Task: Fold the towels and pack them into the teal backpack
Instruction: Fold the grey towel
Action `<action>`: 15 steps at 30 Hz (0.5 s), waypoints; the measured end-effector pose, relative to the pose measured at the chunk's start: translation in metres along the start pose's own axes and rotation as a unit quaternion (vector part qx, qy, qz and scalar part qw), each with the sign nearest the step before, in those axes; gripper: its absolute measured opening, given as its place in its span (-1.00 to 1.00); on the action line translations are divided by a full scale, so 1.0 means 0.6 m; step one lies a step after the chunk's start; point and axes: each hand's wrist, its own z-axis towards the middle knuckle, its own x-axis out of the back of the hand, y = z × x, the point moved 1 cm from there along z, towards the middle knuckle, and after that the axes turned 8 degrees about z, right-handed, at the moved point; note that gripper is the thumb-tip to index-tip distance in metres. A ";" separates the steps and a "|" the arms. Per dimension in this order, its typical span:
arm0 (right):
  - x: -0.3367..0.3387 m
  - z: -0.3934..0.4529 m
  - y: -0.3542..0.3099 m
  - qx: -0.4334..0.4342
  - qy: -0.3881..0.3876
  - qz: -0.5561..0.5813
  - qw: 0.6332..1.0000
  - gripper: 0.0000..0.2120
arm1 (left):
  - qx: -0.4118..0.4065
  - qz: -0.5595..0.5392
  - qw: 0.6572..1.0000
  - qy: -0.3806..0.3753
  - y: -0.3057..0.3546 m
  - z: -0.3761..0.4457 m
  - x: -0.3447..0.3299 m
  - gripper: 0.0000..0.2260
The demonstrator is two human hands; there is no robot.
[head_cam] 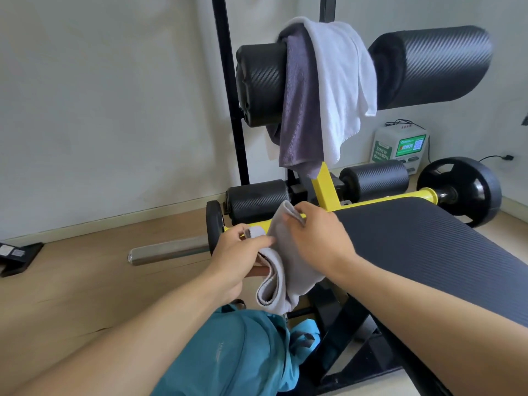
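Both hands are gripping one light grey terry towel (281, 264): left hand (238, 254) is pinching its left edge, right hand (315, 235) is clamping its top corner. Towel is hanging folded just above the teal fabric backpack (228, 358) on the pale wood floor (85, 281). Ribbed black padded bench (423, 250) is crowding the right side; floor is lying open leftward. White towel (340, 78) and purple towel (298, 110) are draping over the black foam roller (257, 81).
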 end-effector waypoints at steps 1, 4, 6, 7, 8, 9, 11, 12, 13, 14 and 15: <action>-0.008 -0.001 0.000 0.002 -0.007 -0.013 1.000 -0.77 | 0.002 -0.001 1.000 -0.005 0.001 -0.003 -0.003 -0.80; -0.024 -0.011 0.005 0.020 -0.034 -0.054 0.998 -0.77 | 0.022 -0.033 0.999 -0.026 0.004 -0.009 -0.007 -0.88; -0.030 -0.017 0.011 0.023 -0.061 -0.033 0.997 -0.77 | 0.030 -0.043 0.998 -0.038 0.004 -0.012 -0.008 -0.89; -0.033 -0.019 0.015 0.017 -0.079 -0.011 0.997 -0.78 | 0.032 -0.044 0.998 -0.043 0.003 -0.013 -0.008 -0.89; -0.035 -0.019 0.018 0.011 -0.095 0.008 0.995 -0.78 | 0.034 -0.047 0.997 -0.044 0.003 -0.014 -0.008 -0.89; -0.037 -0.020 0.019 0.009 -0.106 0.021 0.994 -0.77 | 0.035 -0.050 0.997 -0.043 0.003 -0.014 -0.008 -0.88; -0.039 -0.023 0.019 0.010 -0.130 0.039 0.991 -0.69 | 0.037 -0.063 0.996 -0.042 0.004 -0.014 -0.006 -0.85; -0.040 -0.024 0.018 0.010 -0.146 0.049 0.988 -0.63 | 0.038 -0.075 0.995 -0.045 0.004 -0.014 -0.006 -0.83; -0.041 -0.028 0.016 0.009 -0.164 0.058 0.985 -0.59 | 0.041 -0.087 0.994 -0.048 0.006 -0.015 -0.005 -0.81; -0.042 -0.030 0.017 0.008 -0.181 0.065 0.981 -0.55 | 0.044 -0.094 0.993 -0.051 0.008 -0.016 -0.003 -0.79; -0.042 -0.032 0.019 0.011 -0.195 0.065 0.979 -0.51 | 0.047 -0.097 0.993 -0.055 0.009 -0.017 -0.001 -0.76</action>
